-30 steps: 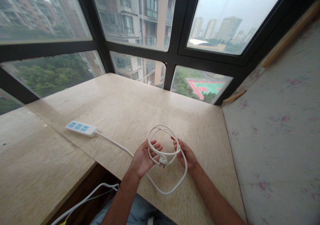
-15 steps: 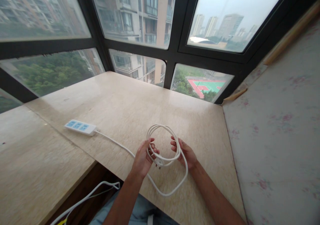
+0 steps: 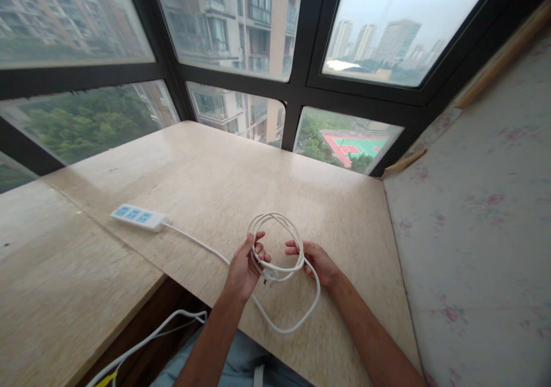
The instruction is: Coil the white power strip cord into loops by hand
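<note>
A white power cord (image 3: 282,219) is wound into a loose coil of several loops above the counter. My left hand (image 3: 244,269) is closed around the coil's left side. Below those fingers hangs the cord's plug (image 3: 270,274), with its prongs showing. On the coil's right side, my right hand (image 3: 317,262) holds the cord, its fingers reaching inward behind the loops. A slack bend of cord droops beneath both hands and passes behind my left wrist. From there it runs left to a white power strip (image 3: 138,217) with blue socket faces, lying flat on the counter.
The beige stone-look counter (image 3: 206,169) has a cut-out at its front left, where another white cable (image 3: 150,339) hangs. Dark-framed windows (image 3: 297,82) line the back. A floral-papered wall (image 3: 469,249) bounds the right side.
Both hands and the coil have shifted slightly left. The fingers of my right hand stretch further inward across the loops. The power strip stays in place.
</note>
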`<state>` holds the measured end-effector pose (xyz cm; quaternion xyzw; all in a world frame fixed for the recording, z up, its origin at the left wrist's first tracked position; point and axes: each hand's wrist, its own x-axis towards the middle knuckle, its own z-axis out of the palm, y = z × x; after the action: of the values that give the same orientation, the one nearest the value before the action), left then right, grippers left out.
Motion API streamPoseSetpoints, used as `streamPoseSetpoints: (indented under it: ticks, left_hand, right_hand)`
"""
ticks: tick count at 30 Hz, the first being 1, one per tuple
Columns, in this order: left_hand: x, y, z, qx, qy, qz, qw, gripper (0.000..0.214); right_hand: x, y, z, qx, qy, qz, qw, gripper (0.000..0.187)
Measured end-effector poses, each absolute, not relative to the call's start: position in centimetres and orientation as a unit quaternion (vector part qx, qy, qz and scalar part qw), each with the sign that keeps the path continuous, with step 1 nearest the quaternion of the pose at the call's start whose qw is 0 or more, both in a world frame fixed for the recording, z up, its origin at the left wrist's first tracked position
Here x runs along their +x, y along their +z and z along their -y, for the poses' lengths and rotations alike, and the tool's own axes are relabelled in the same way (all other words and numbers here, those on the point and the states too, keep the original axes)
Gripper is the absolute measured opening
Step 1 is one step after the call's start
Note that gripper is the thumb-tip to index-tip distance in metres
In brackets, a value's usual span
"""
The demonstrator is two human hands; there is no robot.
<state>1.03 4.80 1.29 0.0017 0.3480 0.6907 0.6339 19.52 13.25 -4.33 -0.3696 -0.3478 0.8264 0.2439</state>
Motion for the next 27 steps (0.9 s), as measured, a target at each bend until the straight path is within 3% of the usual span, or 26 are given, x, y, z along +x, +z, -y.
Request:
streamPoseSetpoints:
  ticks: [9,17,20,27]
  left_hand:
    - [1.1,2.0,-4.4,0.028,0.695,-0.358,0.623,0.027]
    - [1.2,2.3,-4.4,-0.012,0.705,-0.342,0.621,0.028]
    - [1.0,2.3,-4.5,-0.029,0.71,-0.339,0.617,0.03]
    - [0.5,1.9,-4.5,-0.042,0.701,-0.322,0.635,0.03]
  right_hand:
    - [20.6,-3.1,-13.7,-0.373,0.809,0.441,0.103,0.042]
    - [21.4,-2.6,-13.8,-0.315,0.811,0.492,0.004,0.042]
    - [21.5,-2.8,-13.9,-0.306,0.822,0.48,0.028,0.044]
    - [20.2,-3.7,-13.7,-0.302,0.852,0.372,0.209,0.033]
